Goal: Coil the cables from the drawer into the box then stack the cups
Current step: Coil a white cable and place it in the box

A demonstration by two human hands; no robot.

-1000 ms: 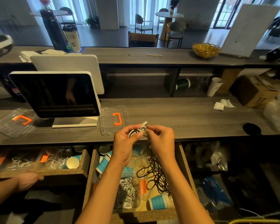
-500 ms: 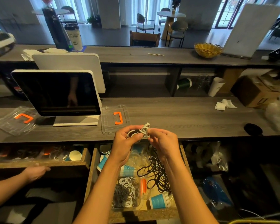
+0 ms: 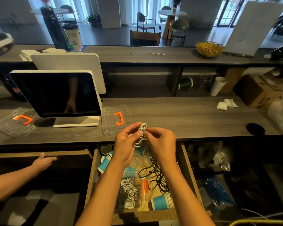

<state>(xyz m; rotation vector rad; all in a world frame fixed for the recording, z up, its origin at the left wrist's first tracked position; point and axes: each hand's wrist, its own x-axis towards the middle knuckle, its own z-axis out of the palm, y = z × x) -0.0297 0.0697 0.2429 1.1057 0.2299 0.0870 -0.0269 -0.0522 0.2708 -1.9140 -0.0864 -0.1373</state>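
Note:
My left hand [image 3: 126,144] and my right hand [image 3: 162,142] hold a small coiled white cable [image 3: 141,133] between them, above the front edge of the counter and over the open drawer [image 3: 189,173]. Both pinch the coil with fingers and thumbs. Below in the drawer a clear plastic box [image 3: 130,192] holds several coiled white and grey cables. A loose black cable [image 3: 155,173] lies tangled beside it. Blue-and-white paper cups lie on their sides in the drawer, one at the front [image 3: 161,201] and others at the back left [image 3: 105,162].
Another person's hand [image 3: 43,161] rests on the front of the left drawer [image 3: 69,154]. Two clear lids with orange handles [image 3: 115,119] [image 3: 16,121] lie on the counter beside a dark screen [image 3: 55,93]. A cardboard box [image 3: 258,90] and paper scraps [image 3: 226,103] are at the right.
The coil has turned more upright in my hands. The other person's hand has pushed the left drawer in, so its contents are now hidden.

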